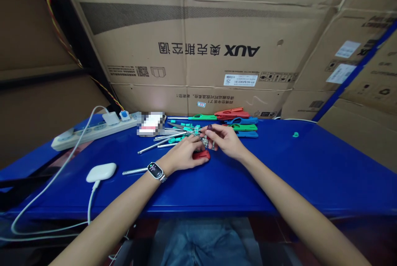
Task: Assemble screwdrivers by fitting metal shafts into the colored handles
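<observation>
My left hand (182, 152) is closed around the red handle of a long-necked lighter (201, 155), which lies low over the blue table. A metal tube (134, 171) sticks out to the left from under my wrist, in line with that handle. My right hand (228, 140) is beside it with thumb and fingers pinched together; what they hold is too small to make out. Small shiny pieces (206, 142) show between the two hands. Just beyond my fingers lies a pile of metal tubes (164, 137) and small teal plastic parts (176, 139).
Behind my right hand are stacked lighters with red (232, 113), green (248, 127) and blue handles. A phone (151, 124), a power strip (93, 131) and a white earphone case (101, 172) with its cable sit left. One teal piece (295, 134) lies right. Cardboard (204, 22) walls the back.
</observation>
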Demonstrator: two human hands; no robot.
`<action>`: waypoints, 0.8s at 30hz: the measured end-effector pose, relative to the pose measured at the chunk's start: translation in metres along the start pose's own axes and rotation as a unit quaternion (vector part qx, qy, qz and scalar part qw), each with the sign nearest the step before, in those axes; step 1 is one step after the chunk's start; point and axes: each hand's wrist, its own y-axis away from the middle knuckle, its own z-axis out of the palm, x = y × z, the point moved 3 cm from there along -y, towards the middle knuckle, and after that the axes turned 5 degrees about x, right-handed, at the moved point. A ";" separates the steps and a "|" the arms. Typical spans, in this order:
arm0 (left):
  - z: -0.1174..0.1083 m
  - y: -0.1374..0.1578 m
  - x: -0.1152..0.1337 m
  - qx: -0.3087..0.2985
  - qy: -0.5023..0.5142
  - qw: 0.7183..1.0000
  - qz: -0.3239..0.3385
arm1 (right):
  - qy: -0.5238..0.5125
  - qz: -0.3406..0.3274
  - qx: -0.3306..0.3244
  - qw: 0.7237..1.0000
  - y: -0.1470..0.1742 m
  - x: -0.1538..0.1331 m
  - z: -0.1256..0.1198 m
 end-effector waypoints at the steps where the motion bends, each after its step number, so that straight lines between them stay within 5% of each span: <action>1: -0.001 0.000 0.000 0.002 0.005 1.000 0.000 | 0.000 -0.004 -0.003 1.000 0.000 0.000 -0.001; 4: -0.010 -0.002 0.001 0.050 0.048 0.997 -0.013 | -0.004 -0.012 0.005 1.000 0.001 0.001 -0.001; 9: -0.054 -0.020 0.002 0.253 0.179 0.947 -0.087 | 0.016 -0.023 -0.010 1.000 0.002 0.004 0.001; 14: -0.069 -0.049 0.016 0.087 0.268 0.959 -0.016 | 0.041 -0.035 -0.040 0.998 0.004 0.001 -0.003; 16: -0.064 -0.053 0.016 0.067 0.299 0.952 -0.016 | 0.041 -0.034 -0.044 0.998 0.004 0.000 -0.004; 20: -0.053 -0.052 0.009 0.141 0.318 0.937 -0.040 | 0.021 -0.024 -0.021 0.999 0.004 0.004 -0.001; 24: -0.048 -0.048 0.012 0.227 0.262 0.937 -0.050 | 0.004 -0.014 0.074 0.997 0.002 0.010 0.003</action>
